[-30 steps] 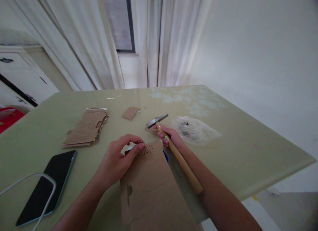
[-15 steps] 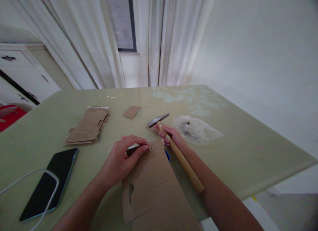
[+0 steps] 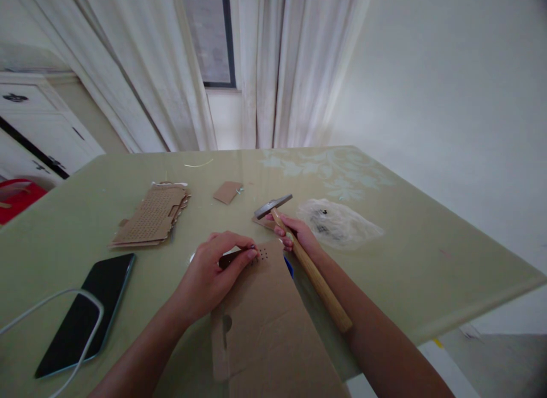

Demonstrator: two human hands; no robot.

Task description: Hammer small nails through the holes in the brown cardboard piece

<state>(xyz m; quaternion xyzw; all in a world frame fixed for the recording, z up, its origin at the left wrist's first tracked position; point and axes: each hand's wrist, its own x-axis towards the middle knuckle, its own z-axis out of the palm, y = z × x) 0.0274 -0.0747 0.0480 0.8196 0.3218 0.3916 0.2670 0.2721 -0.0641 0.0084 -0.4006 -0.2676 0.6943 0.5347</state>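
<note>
Head view: right hand [image 3: 294, 235] grip clamped on hammer [image 3: 299, 250]; left hand [image 3: 213, 272] pinches cardboard [image 3: 265, 324] beside it.

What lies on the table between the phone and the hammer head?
In the head view, the left hand pinching the cardboard sheet's corner lies between phone and hammer.

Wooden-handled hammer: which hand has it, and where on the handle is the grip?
The right hand holds the wooden-handled hammer high on the handle, just below the grey metal head; the long end lies along the forearm.
</note>
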